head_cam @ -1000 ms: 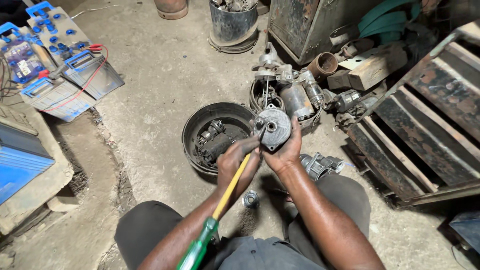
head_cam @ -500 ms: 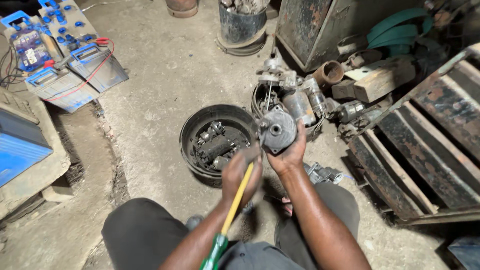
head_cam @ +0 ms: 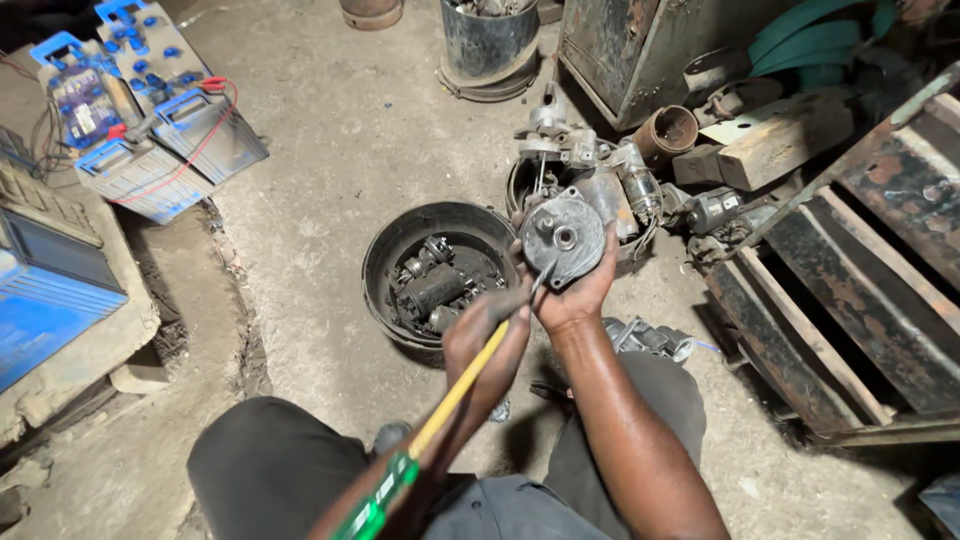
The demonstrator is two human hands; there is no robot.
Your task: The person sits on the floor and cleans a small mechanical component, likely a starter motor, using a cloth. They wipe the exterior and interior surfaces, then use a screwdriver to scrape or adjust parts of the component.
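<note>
My right hand [head_cam: 578, 296] holds up a round grey metal motor housing [head_cam: 560, 236] with a small hub in its middle. My left hand [head_cam: 490, 335] grips a screwdriver [head_cam: 452, 398] low on its yellow shaft. The green handle lies back along my forearm, and the metal tip touches the lower edge of the housing. Both hands hover just right of a black round pan [head_cam: 392, 262] that holds several dark greasy motor parts. My knees in dark trousers frame the bottom of the view.
A heap of starter motor parts [head_cam: 590, 165] lies behind the housing. Blue-topped batteries [head_cam: 150, 140] with red leads sit at the far left, a blue case [head_cam: 45, 290] below them. A rusty metal frame [head_cam: 850, 270], a wood block [head_cam: 775, 145] and a metal bucket [head_cam: 485, 40] stand around.
Both hands stay together on the housing and the screwdriver. The screwdriver tip has shifted slightly along the housing's lower edge, and my head has moved a little.
</note>
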